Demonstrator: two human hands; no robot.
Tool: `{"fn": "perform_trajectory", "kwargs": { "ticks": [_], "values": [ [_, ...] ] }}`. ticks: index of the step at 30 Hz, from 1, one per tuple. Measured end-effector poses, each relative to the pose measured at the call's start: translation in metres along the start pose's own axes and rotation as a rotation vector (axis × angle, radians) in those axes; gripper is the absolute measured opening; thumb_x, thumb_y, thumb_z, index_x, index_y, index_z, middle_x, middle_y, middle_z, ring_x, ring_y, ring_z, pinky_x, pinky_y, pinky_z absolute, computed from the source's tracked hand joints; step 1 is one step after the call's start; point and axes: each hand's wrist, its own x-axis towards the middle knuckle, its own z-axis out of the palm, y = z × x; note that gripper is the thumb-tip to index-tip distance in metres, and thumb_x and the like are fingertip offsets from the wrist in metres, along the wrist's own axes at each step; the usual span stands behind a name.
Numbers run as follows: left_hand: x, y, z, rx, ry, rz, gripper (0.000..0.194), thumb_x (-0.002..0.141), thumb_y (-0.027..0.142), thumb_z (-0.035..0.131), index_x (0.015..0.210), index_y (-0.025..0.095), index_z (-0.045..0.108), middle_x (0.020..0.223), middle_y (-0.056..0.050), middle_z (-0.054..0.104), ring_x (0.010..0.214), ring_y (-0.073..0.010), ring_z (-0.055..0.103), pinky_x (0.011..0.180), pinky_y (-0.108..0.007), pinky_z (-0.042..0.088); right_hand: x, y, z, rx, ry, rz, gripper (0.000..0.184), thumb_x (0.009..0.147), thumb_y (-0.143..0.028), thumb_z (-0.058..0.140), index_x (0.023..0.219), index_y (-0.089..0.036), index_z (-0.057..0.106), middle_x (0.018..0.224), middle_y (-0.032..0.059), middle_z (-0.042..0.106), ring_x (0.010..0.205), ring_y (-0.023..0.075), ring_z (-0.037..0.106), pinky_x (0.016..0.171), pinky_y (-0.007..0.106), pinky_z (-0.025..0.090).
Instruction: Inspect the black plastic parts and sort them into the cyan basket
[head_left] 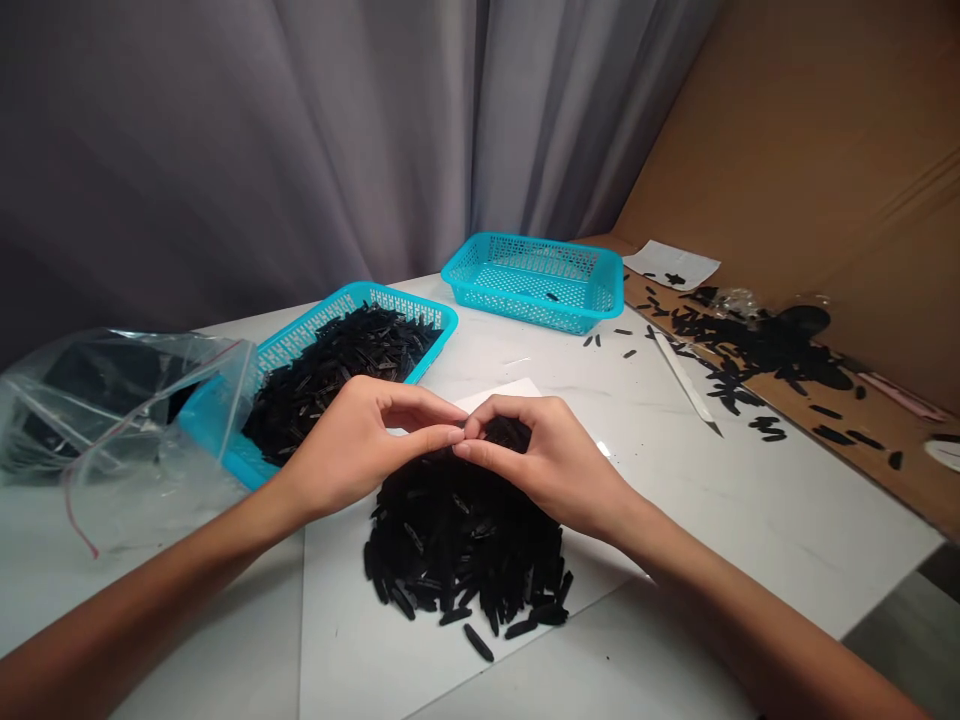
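My left hand (360, 440) and my right hand (544, 455) meet fingertip to fingertip above a heap of small black elongated pieces (465, 550). Both are closed in a pinch, thumbs against forefingers. Whatever lies between the fingertips is too small or hidden to make out. Beneath them the heap rests on a white sheet (337, 640), with a few pieces loose at its near edge. Beyond my left hand stands a blue perforated basket (442, 335) filled with similar black pieces (345, 360).
Another blue basket (536, 310) at the back holds one black piece. A clear zip bag (150, 400) lies at left. To the right are a white craft knife (686, 385), scattered black pieces (787, 345) on cardboard and a paper slip (671, 262). A grey curtain (375, 130) hangs behind.
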Motion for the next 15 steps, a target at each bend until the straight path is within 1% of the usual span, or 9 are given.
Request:
{"fn": "perform_trajectory", "kwargs": {
  "ticks": [2, 4, 6, 8, 10, 15],
  "values": [
    [0.0007, -0.001, -0.0003, -0.045, 0.01, -0.026, 0.012, 0.081, 0.03, 0.078, 0.089, 0.024, 0.083, 0.088, -0.002, 0.081, 0.084, -0.0218, 0.076, 0.079, -0.028, 0.062, 0.0, -0.0001, 0.0003, 0.023, 0.005, -0.004, 0.011, 0.086, -0.032, 0.074, 0.081, -0.022, 0.074, 0.081, 0.0006, 0.075, 0.08, 0.0204, 0.066, 0.076, 0.032, 0.046],
    [0.0017, -0.0021, -0.0013, -0.117, 0.039, -0.045, 0.01, 0.078, 0.03, 0.08, 0.085, 0.023, 0.082, 0.084, -0.002, 0.081, 0.081, -0.0209, 0.076, 0.076, -0.026, 0.062, 0.0005, -0.0002, 0.0004, 0.071, 0.011, -0.003, 0.012, 0.086, -0.033, 0.074, 0.082, -0.022, 0.074, 0.083, 0.0013, 0.074, 0.078, 0.0197, 0.065, 0.075, 0.032, 0.047],
    [0.0027, -0.0032, -0.0024, -0.175, 0.055, -0.06, 0.009, 0.077, 0.029, 0.082, 0.083, 0.023, 0.081, 0.08, -0.001, 0.079, 0.079, -0.019, 0.076, 0.073, -0.024, 0.061, 0.0012, 0.0, 0.0004, 0.13, 0.021, 0.02, 0.015, 0.087, -0.035, 0.072, 0.082, -0.021, 0.073, 0.082, 0.0019, 0.072, 0.07, 0.0169, 0.061, 0.066, 0.029, 0.048],
    [0.0032, -0.004, -0.0028, -0.202, 0.062, -0.059, 0.008, 0.077, 0.028, 0.083, 0.082, 0.023, 0.081, 0.08, 0.0, 0.079, 0.079, -0.0167, 0.075, 0.073, -0.02, 0.06, 0.0016, 0.0004, 0.0008, 0.197, 0.035, 0.062, 0.019, 0.087, -0.038, 0.071, 0.082, -0.02, 0.073, 0.079, 0.002, 0.068, 0.062, 0.0141, 0.055, 0.055, 0.026, 0.047],
    [0.003, -0.0045, -0.0019, -0.216, 0.071, -0.05, 0.006, 0.077, 0.027, 0.083, 0.082, 0.023, 0.081, 0.08, 0.0, 0.078, 0.079, -0.0149, 0.074, 0.073, -0.018, 0.059, 0.0014, 0.001, 0.0018, 0.254, 0.053, 0.092, 0.021, 0.085, -0.04, 0.073, 0.083, -0.02, 0.073, 0.078, 0.0018, 0.065, 0.059, 0.0128, 0.052, 0.049, 0.023, 0.045],
    [0.0011, -0.0046, 0.0016, -0.236, 0.123, -0.046, 0.009, 0.078, 0.029, 0.082, 0.084, 0.022, 0.081, 0.079, -0.001, 0.077, 0.077, -0.0141, 0.072, 0.068, -0.018, 0.058, -0.0002, 0.0015, 0.0049, 0.308, 0.044, 0.095, 0.023, 0.088, -0.041, 0.071, 0.087, -0.02, 0.077, 0.075, 0.0009, 0.062, 0.057, 0.0113, 0.049, 0.049, 0.023, 0.045]
  ]
}}
